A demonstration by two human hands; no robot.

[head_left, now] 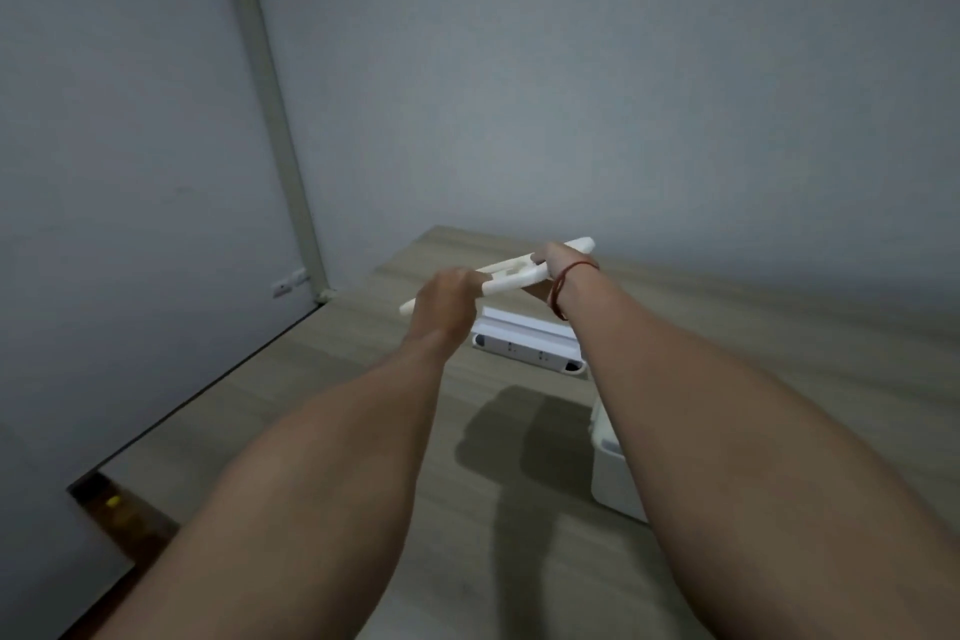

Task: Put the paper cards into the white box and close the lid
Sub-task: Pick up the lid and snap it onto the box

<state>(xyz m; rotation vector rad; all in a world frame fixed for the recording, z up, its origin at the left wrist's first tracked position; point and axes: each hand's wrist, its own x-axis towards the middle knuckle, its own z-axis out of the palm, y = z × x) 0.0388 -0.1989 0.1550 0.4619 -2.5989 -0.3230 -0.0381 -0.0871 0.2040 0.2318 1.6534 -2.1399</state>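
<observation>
The lid (511,276) at frame centre looks like smooth, matt cream plastic. The table (291,411) shows pale matt wood grain. The box (613,478) at lower right looks like smooth white plastic. A red cord (563,283) rings the wrist.

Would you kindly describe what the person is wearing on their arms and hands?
Both forearms are bare, with no sleeves in view. The left hand wears no gloves or rings that I can see. The right hand has a thin red string bracelet looped around its wrist.
</observation>
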